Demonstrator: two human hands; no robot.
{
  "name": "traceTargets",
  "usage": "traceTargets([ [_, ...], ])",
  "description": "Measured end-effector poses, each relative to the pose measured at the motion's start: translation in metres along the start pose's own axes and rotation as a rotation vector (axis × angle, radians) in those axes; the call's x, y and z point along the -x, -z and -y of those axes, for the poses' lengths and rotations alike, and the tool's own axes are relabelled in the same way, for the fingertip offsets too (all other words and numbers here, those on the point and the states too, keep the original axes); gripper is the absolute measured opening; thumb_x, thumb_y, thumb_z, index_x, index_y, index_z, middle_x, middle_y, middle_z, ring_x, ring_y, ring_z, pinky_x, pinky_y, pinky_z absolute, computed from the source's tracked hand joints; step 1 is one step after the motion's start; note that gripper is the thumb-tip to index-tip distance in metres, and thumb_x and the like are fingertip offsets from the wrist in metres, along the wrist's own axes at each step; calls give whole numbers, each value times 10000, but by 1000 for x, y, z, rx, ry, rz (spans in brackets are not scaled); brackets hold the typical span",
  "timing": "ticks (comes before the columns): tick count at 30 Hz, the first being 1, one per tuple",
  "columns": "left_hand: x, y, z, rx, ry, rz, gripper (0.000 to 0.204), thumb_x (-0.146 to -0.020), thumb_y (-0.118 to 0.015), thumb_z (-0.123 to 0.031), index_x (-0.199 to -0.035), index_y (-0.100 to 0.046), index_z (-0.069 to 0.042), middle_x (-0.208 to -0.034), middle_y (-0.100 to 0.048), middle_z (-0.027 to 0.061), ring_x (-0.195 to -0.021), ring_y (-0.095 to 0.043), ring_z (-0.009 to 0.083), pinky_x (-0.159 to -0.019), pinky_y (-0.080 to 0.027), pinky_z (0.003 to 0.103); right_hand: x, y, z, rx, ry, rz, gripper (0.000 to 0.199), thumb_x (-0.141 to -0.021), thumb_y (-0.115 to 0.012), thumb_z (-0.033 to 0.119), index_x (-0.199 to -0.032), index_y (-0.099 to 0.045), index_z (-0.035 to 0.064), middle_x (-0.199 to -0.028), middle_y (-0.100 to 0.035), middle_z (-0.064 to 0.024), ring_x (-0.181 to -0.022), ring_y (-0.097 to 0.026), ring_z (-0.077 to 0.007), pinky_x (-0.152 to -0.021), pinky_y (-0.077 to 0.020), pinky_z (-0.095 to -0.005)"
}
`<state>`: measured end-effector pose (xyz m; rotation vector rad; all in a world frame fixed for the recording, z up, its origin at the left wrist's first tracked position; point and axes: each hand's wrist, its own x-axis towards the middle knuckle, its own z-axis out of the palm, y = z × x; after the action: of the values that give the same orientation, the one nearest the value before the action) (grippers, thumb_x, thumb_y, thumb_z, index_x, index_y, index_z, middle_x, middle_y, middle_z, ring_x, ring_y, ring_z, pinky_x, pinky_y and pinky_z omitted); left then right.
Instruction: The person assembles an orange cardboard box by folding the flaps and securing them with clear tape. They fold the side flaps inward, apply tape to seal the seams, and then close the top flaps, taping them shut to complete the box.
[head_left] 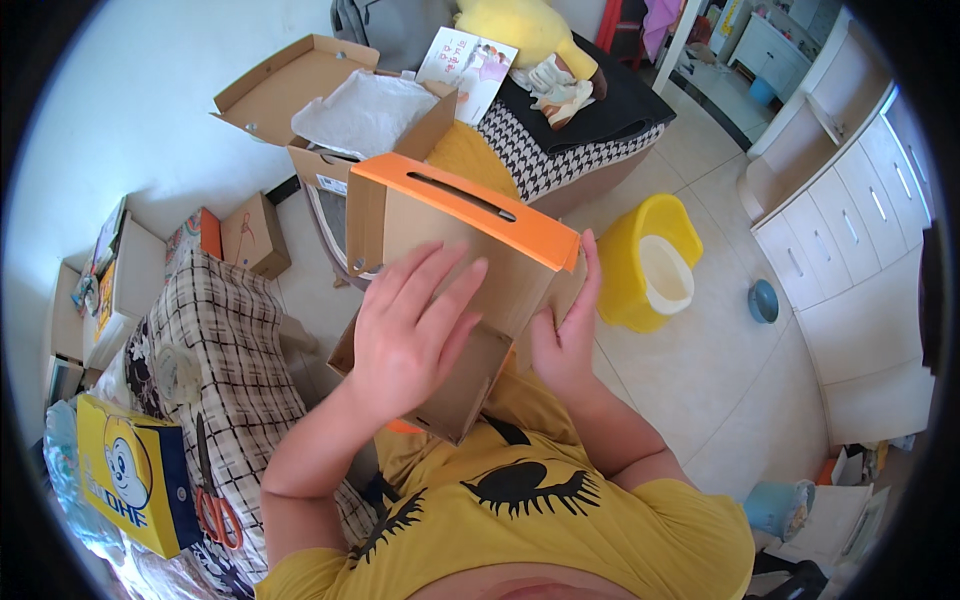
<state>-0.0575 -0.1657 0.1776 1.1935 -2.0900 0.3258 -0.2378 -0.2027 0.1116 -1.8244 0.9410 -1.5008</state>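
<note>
An open cardboard box (500,285), brown inside with an orange edge that has a long slot, is tilted up in front of my chest. My right hand (567,335) grips its right side, with the thumb inside and the fingers hidden behind the panel. Over the box's open inside, my left hand (410,325) is held with its fingers spread and nothing in it. I cannot tell whether its fingertips touch the cardboard. Just beyond stands a second open cardboard box (432,122) with crumpled white paper (360,112) in it.
At left, a checked cloth (235,340) bears orange-handled scissors (218,515) near a yellow-and-blue carton (130,475). A yellow potty chair (625,270) and blue bowl (763,301) stand on the floor at right, before white drawers (850,225). A booklet (465,70) and yellow plush toy (525,30) lie behind.
</note>
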Motion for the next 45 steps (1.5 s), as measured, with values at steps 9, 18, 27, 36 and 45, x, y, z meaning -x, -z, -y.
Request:
traceTargets([
  [9, -49, -36, 8, 201, -254, -113, 374, -588, -679, -24, -961, -677, -46, -1002, -668, 87, -949, -640, 276, -800, -507, 390, 7, -6, 8, -3, 79, 58, 799, -745, -386, -125, -1449, -10, -95, -1411, -257, -275, -1352, -296, -353, -1111, -252, -406],
  [18, -43, -28, 16, 236, -288, -169, 363, -570, -648, 10, -929, -681, -34, -957, -676, 80, -890, -655, 267, -724, -515, 359, 11, -3, 8, -136, 91, 87, 759, -765, -436, -103, -1449, -109, -63, -1412, -286, -221, -1327, -330, -323, -1100, -275, -398],
  [27, -39, -19, 14, 309, -307, -155, 353, -564, -678, 15, -914, -657, -21, -971, -659, 102, -866, -645, 291, -714, -520, 364, -23, 17, 23, 58, 418, -178, 191, -695, -711, -87, -841, -652, 20, -990, -641, -121, -855, -659, -267, -699, -542, -310],
  [36, -27, -19, 14, 284, -361, -194, 292, -583, -718, -6, -866, -646, -16, -902, -646, 100, -820, -640, 275, -692, -523, 352, -20, 19, 20, 145, 535, -156, 209, -692, -656, -133, -833, -624, 17, -963, -653, -120, -920, -656, -296, -742, -550, -343],
  [45, -27, -16, 8, 240, -363, -197, 260, -594, -715, 13, -842, -643, -17, -893, -648, 92, -806, -633, 263, -676, -511, 343, -17, 15, 18, 133, 535, -174, 203, -698, -646, -138, -840, -619, 4, -998, -654, -145, -911, -655, -290, -700, -547, -311],
])
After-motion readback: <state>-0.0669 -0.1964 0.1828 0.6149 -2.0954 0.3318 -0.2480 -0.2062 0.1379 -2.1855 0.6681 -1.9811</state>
